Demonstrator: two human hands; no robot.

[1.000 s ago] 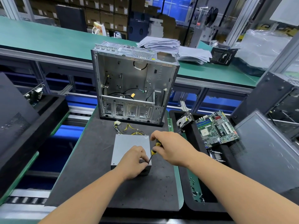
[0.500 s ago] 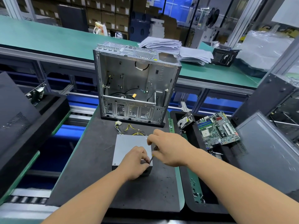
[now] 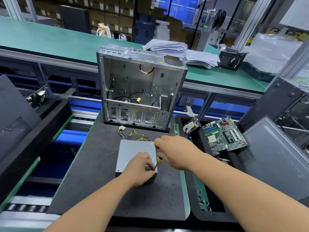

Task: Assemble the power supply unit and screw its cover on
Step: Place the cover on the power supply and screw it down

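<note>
A grey power supply unit (image 3: 132, 151) lies flat on the black foam mat (image 3: 93, 164), its yellow and black cables (image 3: 133, 133) trailing toward the far side. My left hand (image 3: 139, 168) rests on the unit's near right corner, fingers curled and pinching at the tip of a screwdriver. My right hand (image 3: 175, 152) grips the screwdriver (image 3: 157, 162), whose yellow and black handle shows below the fingers. The shaft slants down to the corner under my left fingertips. Any screw there is hidden.
An open, empty computer case (image 3: 140, 87) stands upright behind the unit. A black tray (image 3: 195, 198) at the right holds loose screws (image 3: 204, 202), a motherboard (image 3: 224, 133) and a hard drive (image 3: 191, 126). Dark case panels (image 3: 274, 151) lean at right and left.
My right hand has turned on the screwdriver, its handle hidden half a second ago and now showing again. My left hand stays at the corner.
</note>
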